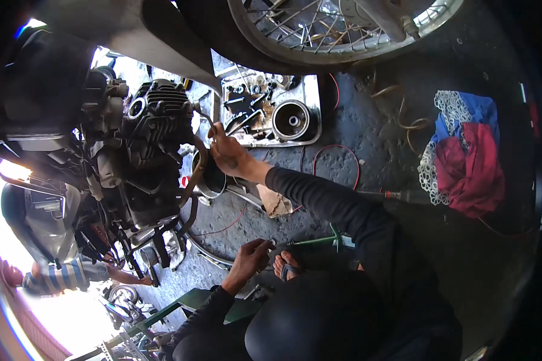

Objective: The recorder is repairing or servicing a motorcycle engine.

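My right hand [226, 151] reaches out to the black finned motorcycle engine [156, 120]. Its fingers are pinched on a thin cable end [208, 127] beside the curved exhaust pipe [194, 174]. A round metal bowl [211, 180] sits just below that hand. My left hand [250, 256] is lower, near my sandalled foot [286, 266], with its fingers closed on a small metal part [271, 242]. Both arms wear dark long sleeves.
A metal tray [310, 96] of greasy parts with a round hub [292, 120] lies beyond the engine. A spoked wheel [343, 30] is at the top. Rags [467, 156], a red wire [337, 150], a screwdriver [400, 195] and a green tool [319, 240] lie on the floor. Another person's striped sleeve [60, 277] is at lower left.
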Available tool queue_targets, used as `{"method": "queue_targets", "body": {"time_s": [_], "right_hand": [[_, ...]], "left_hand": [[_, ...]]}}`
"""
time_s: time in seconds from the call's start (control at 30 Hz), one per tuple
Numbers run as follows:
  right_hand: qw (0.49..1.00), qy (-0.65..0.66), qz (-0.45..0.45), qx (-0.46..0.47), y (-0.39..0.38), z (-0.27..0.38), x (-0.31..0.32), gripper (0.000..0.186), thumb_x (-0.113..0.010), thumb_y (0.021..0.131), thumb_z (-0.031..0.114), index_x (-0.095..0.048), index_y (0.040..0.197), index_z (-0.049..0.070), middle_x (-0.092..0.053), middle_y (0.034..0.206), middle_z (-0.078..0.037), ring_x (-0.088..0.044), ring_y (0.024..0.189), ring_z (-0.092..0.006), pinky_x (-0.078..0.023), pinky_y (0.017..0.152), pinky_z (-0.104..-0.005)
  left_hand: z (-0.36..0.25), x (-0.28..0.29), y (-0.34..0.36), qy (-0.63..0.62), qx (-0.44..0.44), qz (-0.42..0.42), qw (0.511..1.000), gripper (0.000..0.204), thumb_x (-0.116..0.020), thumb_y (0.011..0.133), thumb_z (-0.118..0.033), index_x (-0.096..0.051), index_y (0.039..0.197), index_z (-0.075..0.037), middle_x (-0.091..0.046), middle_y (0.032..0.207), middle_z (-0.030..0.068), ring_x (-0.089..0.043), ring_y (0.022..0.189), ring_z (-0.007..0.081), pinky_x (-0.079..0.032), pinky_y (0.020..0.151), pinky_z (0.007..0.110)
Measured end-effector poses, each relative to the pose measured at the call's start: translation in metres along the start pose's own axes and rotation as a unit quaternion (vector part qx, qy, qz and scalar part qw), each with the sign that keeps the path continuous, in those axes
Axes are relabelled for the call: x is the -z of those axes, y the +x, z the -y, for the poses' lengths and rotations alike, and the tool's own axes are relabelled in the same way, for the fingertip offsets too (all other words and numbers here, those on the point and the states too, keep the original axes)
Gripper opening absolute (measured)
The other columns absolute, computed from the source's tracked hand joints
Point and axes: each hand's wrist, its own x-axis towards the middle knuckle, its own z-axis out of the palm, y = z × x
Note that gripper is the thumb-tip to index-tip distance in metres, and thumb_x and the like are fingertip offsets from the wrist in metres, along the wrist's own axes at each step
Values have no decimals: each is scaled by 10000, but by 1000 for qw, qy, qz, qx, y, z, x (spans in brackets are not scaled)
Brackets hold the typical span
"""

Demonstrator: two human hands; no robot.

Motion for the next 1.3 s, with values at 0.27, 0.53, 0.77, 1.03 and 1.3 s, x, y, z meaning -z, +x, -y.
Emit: {"method": "queue_targets", "body": {"time_s": [0.27,0.53,0.77,1.03,1.3], "right_hand": [[992,87,68,-52,7,-14,-15,300,-406,832,-7,-329,1119,30,-551,750,-222,-583,748,-369,-467,619,-407],[997,-36,-61,35,6,-11,-23,311,-446,833,50,-301,1108,54,-498,634,-162,-579,588,-361,-424,527,-426],[998,39,24,-33,-6,-2,10,333,-484,815,66,-318,1100,23,-531,635,-185,-605,613,-367,-428,512,-417],[995,-2,45,-85,-2,26,11,557,-536,794,80,-246,1229,-112,-557,765,-271,-609,722,-411,-469,561,-424],[997,-56,43,-35,0,13,4,689,-565,778,72,-166,1250,-231,-591,797,-322,-620,770,-444,-510,595,-454]], "left_hand": [[14,10,0,-16,13,-1,1000,283,-477,961,-242,-606,915,6,-456,566,-9,-410,488,68,-316,458,239],[6,16,3,2,-9,0,1000,303,-466,971,-248,-609,928,15,-462,562,2,-418,488,75,-321,458,241],[8,1,6,21,-13,15,1000,303,-469,967,-250,-610,929,15,-468,566,2,-418,486,74,-322,458,240],[6,2,-11,9,-15,-17,1000,295,-486,952,-254,-614,920,10,-465,560,-2,-421,484,73,-321,458,242],[17,3,-9,79,-32,-58,995,301,-535,920,-277,-634,941,7,-513,614,-3,-453,523,64,-351,472,238]]}}
